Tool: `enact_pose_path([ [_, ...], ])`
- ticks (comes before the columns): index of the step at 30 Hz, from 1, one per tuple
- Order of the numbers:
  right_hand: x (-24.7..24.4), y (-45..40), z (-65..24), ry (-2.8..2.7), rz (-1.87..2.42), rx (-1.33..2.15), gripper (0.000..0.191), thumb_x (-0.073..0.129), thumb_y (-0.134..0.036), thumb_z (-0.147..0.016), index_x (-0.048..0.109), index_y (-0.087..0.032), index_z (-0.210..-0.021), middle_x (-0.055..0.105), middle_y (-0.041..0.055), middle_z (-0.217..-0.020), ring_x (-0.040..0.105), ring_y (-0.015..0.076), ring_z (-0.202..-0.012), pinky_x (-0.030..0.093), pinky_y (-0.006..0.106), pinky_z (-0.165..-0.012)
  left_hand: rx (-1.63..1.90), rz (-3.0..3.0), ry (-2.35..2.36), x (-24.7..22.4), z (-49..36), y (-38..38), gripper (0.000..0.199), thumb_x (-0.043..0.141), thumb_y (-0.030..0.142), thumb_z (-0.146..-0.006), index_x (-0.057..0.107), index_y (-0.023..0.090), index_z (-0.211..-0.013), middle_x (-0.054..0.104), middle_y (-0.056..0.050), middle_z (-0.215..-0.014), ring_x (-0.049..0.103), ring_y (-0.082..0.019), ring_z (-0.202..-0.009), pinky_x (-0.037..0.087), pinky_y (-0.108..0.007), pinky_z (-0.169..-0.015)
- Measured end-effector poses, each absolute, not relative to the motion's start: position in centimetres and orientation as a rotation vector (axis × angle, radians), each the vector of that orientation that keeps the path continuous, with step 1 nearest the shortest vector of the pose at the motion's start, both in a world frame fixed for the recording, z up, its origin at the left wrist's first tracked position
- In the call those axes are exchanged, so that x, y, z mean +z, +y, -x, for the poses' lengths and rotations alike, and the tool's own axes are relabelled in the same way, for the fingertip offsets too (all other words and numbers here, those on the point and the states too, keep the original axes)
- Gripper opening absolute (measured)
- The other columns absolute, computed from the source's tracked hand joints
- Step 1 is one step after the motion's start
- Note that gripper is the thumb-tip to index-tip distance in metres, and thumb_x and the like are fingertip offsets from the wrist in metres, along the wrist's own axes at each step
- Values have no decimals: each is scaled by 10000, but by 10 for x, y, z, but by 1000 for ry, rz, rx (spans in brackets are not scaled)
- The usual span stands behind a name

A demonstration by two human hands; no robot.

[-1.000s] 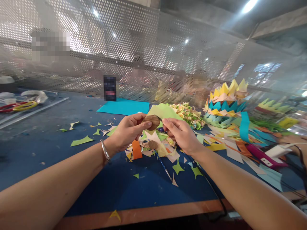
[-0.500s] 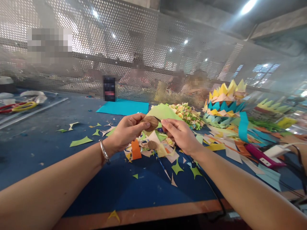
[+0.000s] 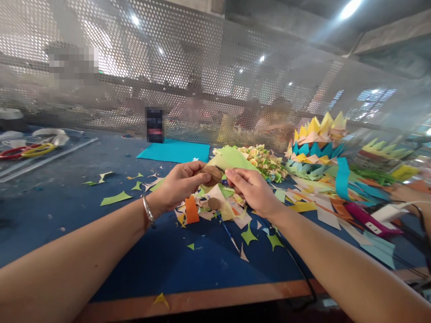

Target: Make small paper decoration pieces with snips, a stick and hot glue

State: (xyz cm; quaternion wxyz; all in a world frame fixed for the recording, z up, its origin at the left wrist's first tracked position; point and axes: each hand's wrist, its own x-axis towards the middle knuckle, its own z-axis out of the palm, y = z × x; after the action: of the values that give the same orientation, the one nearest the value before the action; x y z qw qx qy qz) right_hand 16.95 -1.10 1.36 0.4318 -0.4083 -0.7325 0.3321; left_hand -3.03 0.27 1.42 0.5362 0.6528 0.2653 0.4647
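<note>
A perforated metal screen (image 3: 188, 54) stands along the far edge of the blue tabletop (image 3: 168, 269), with a turquoise sheet (image 3: 177, 151) lying near that edge. Above the middle of the tabletop, the left hand (image 3: 182, 181) holds a wooden disc (image 3: 213, 174) narrowly between thumb and fingers. The right hand (image 3: 252, 186) is pinched, its fingertips at the disc's right edge; whether they grip something thin there, I cannot tell.

Since half a second ago the disc has tipped: its broad face then showed fuller and rounder, and now looks more slanted and narrow. The hands have hardly shifted across the tabletop. I take this as a change of angle, with handling of the disc still under way.

Below, a second wooden round (image 3: 213, 204) lies among paper scraps (image 3: 232, 211), and a thin blue-handled tool (image 3: 229, 233) points toward the near edge, its lower end beside a pale scrap.
</note>
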Motion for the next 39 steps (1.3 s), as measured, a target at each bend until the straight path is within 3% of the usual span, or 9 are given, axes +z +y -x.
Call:
enact_pose_path([
  [9, 15, -11, -171, -1851, 1021, 828, 461, 499, -574, -918, 459, -203, -646, 214, -81, -537, 197, 82, -468, 159, 280, -447, 1106, -1579, 595, 18, 31, 3, 98, 648, 209, -763, 701, 131, -788, 664, -52, -770, 566, -144, -726, 447, -284, -705],
  [17, 17, -12, -169, -1800, 1041, 889, 475, 592, -606, -843, 427, -212, -634, 200, -93, -532, 194, 79, -465, 153, 275, -440, 1194, -1540, 751, 15, 31, 4, 89, 637, 206, -790, 697, 143, -804, 685, -44, -754, 550, -114, -612, 419, -249, -578],
  [21, 15, -12, -166, -1775, 1025, 779, 424, 705, -539, -776, 480, -198, -664, 332, -69, -579, 310, 84, -522, 241, 259, -475, 1166, -1574, 716, 14, 29, 4, 94, 625, 167, -784, 701, 138, -833, 708, -50, -800, 626, -141, -740, 481, -269, -717],
  [25, 9, -10, -164, -1780, 996, 759, 322, 676, -484, -817, 588, -174, -820, 523, -15, -665, 447, 113, -591, 343, 267, -531, 1100, -1646, 695, 12, 28, 3, 97, 650, 202, -788, 688, 141, -853, 703, -47, -827, 648, -154, -793, 494, -293, -787],
  [30, 6, -10, -164, -1746, 977, 782, 311, 689, -460, -808, 616, -170, -895, 539, -19, -644, 458, 115, -569, 349, 268, -514, 1079, -1692, 701, 13, 26, 1, 66, 650, 218, -792, 673, 159, -810, 674, -28, -769, 643, -149, -758, 497, -286, -758],
  [35, 10, -13, -159, -1711, 962, 784, 252, 695, -406, -796, 585, -181, -775, 508, -28, -618, 454, 110, -578, 373, 266, -530, 1086, -1640, 703, 17, 26, -2, 50, 663, 196, -773, 686, 162, -801, 686, -32, -785, 643, -151, -763, 496, -285, -758],
  [39, 15, -17, -157, -1694, 961, 733, 245, 691, -383, -792, 563, -189, -713, 540, -9, -661, 473, 116, -611, 404, 274, -567, 1141, -1504, 740, 16, 22, -8, 43, 679, 195, -771, 705, 161, -777, 665, -6, -711, 576, -108, -631, 448, -233, -614],
])
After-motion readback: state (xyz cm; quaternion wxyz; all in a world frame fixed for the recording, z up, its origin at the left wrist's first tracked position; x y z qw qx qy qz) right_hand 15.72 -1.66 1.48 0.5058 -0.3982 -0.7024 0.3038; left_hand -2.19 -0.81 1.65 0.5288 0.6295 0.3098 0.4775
